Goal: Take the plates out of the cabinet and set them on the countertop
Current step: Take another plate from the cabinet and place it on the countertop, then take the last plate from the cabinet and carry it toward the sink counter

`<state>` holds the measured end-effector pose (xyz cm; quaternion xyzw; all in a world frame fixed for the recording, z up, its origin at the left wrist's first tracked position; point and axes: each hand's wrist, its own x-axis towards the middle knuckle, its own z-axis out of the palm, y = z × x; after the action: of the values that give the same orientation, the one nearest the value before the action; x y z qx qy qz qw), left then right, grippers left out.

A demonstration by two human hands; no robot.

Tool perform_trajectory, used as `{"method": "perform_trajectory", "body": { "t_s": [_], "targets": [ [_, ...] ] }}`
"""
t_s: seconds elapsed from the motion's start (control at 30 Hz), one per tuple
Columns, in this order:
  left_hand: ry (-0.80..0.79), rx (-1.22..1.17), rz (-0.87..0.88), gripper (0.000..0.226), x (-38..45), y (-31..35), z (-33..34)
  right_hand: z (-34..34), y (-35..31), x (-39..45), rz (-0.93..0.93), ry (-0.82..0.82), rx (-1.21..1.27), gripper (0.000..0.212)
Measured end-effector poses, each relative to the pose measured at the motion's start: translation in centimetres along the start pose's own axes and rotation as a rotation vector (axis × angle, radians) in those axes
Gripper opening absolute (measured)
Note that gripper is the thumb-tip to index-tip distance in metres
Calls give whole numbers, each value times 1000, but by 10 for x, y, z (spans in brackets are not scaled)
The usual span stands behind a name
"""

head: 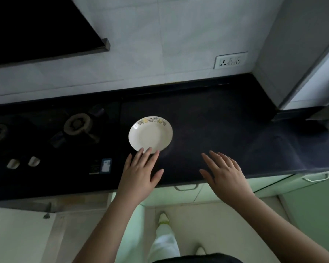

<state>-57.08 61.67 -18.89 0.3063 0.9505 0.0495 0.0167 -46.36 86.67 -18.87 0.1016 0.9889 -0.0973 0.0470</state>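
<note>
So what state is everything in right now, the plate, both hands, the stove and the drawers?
plate: upright on the dark countertop, empty, beside the stove.
left hand: open, fingers spread, fingertips at the plate's near rim, gripping nothing.
right hand: open, empty, over the countertop, apart from the plate.
stove burner: no flame visible, no pot on it.
green drawers: closed.
wall socket: nothing plugged in.

No text is legible. The small blue-and-white rectangular sticker (106, 165) on the black glass gas hob (46, 149) carries print (too blurred to read), as does the dark label (94, 167) beside it.
</note>
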Motion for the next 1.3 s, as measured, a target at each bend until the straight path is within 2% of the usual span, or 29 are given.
{"method": "perform_trajectory", "body": {
  "t_s": [0.2, 0.43, 0.5, 0.67, 0.97, 1.3],
  "targets": [
    [-43, 19, -61, 72, -63, 25, -16, 0, -4, -42, -50, -68, 11, 68],
    [-107, 104, -171, 70, -144, 7, -22, -1, -43, -79, -131, -54, 4, 72],
    [-104, 118, -185, 74, -167, 1, -25, 1, -58, -94, -138, -44, 3, 71],
    [-91, 89, -205, 66, -236, -22, -22, 16, -111, -138, -170, -36, 4, 70],
    [-69, 108, -256, 75, -378, -79, -27, 44, -208, -226, -243, -49, -31, 73],
    [-31, 85, -336, 73, -456, -69, -20, 49, -232, -306, -341, -66, -77, 72]
  ]
}}
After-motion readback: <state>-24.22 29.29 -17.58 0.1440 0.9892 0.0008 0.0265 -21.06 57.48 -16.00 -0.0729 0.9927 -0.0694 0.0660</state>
